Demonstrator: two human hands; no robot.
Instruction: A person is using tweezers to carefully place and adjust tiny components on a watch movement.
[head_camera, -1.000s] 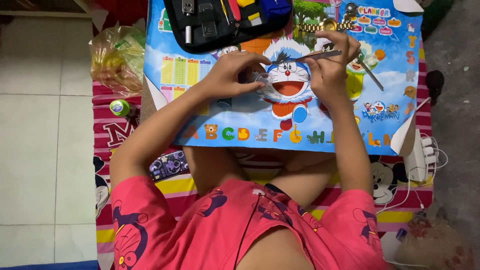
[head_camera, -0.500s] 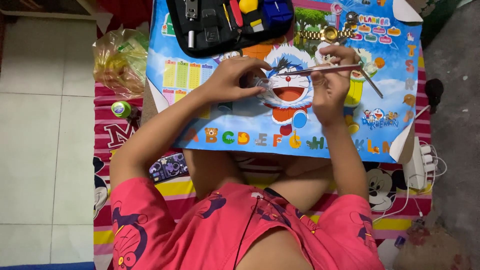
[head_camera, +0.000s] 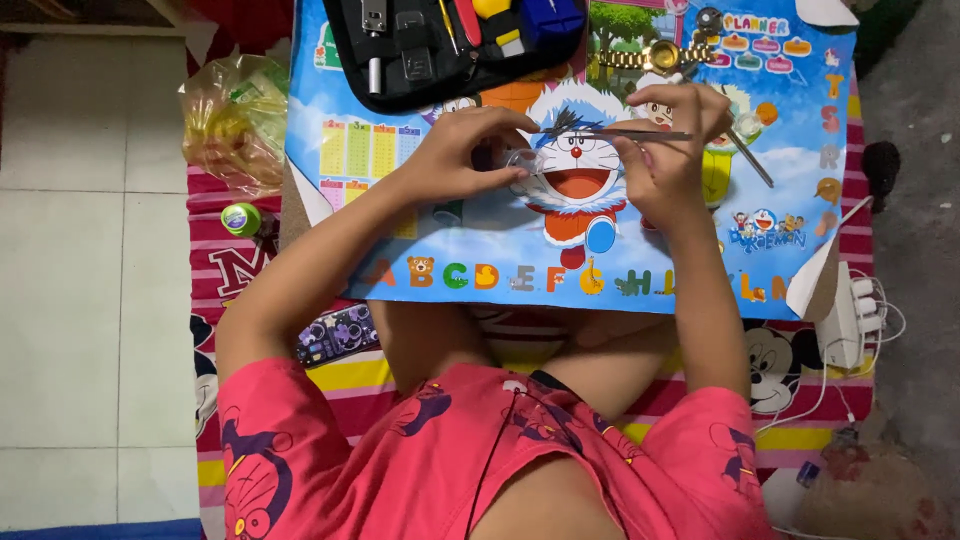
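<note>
Tweezers (head_camera: 640, 133) over cartoon-print table (head_camera: 680, 270), tiled floor (head_camera: 90, 300).

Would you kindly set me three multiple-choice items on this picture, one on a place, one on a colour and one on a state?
1. Where does the black tool case lie?
A. At the far edge of the colourful poster board
B. On the white floor tiles
C. In the person's lap

2. What colour is the small round cap lying near the plastic bag?
A. Red
B. Green
C. Black

3. How does the right hand hold the thin metal tool?
A. Lying loose on an open palm
B. Pinched in the fingers, tip pointing toward the left hand
C. Not at all

Answers: 1 A, the open case sits at the board's far edge. 2 B, the cap is bright green. 3 B, the fingers close on the tool, which runs level toward the left hand and the small clear piece it holds.
</note>
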